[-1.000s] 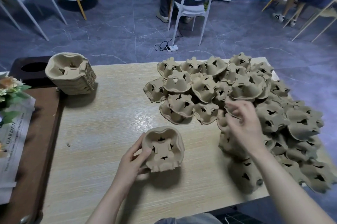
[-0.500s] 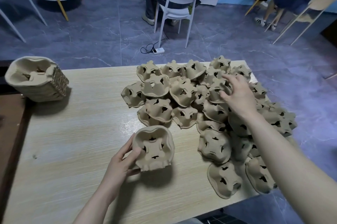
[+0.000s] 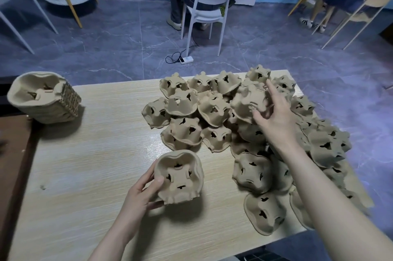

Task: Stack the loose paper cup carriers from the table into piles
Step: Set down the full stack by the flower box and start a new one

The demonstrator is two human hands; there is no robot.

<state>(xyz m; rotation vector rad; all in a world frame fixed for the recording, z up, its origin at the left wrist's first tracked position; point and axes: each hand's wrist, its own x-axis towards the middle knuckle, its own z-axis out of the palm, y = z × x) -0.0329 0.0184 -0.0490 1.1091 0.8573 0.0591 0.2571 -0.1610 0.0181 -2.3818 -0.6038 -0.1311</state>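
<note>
Light wooden table (image 3: 89, 175), long side toward the wearer; its right half is buried under a loose heap of paper cup carriers (image 3: 212, 112) — moulded brown pulp, four cup wells each with dark cut-outs, most lying upside down and overlapping. At the far left edge a finished pile (image 3: 42, 99) leans on its side. Near the front centre, a short started stack (image 3: 179, 175) sits tilted on edge, wells facing up. Left hand (image 3: 140, 192) grips this stack's left rim, thumb over the lip, fingers curled beneath. Right hand (image 3: 274, 112) reaches into the heap, fingers curled round a single carrier (image 3: 248, 103), which looks partly raised. Judgement: lift that one clear of its neighbours, turn it so its wells match the stack's — then nest it squarely; the thin pulp probably jams if pushed in crooked.
</note>
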